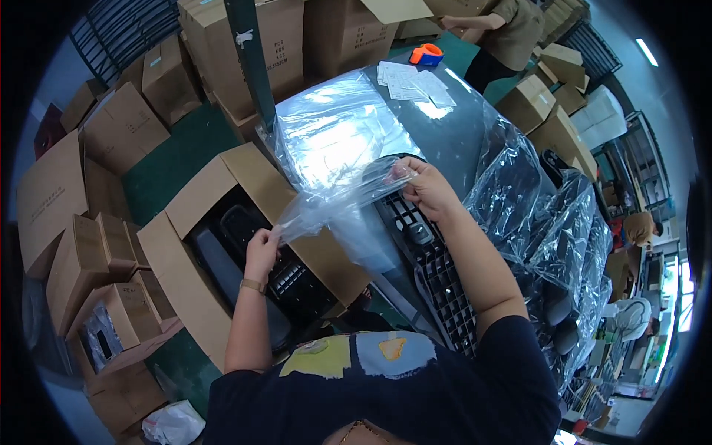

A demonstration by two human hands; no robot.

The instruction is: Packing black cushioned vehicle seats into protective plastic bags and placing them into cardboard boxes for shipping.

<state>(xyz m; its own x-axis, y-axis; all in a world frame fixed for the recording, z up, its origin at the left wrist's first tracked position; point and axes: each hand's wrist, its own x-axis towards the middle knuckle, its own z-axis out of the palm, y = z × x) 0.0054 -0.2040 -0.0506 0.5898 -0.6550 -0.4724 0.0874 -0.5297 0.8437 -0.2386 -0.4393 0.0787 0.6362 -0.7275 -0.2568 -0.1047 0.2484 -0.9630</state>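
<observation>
Both hands pinch clear plastic bag (334, 200) over counter (452, 133): left hand (261, 251) at 7 o'clock end, right hand (426, 185) at 3. Black grille (437, 274) below. Best pull edges apart evenly, avoid tearing.

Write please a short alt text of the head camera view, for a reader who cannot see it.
A person's left hand and right hand stretch a clear plastic bag over a black grille part on a grey table. An open cardboard box holding black parts stands at the left, with more boxes around.
</observation>
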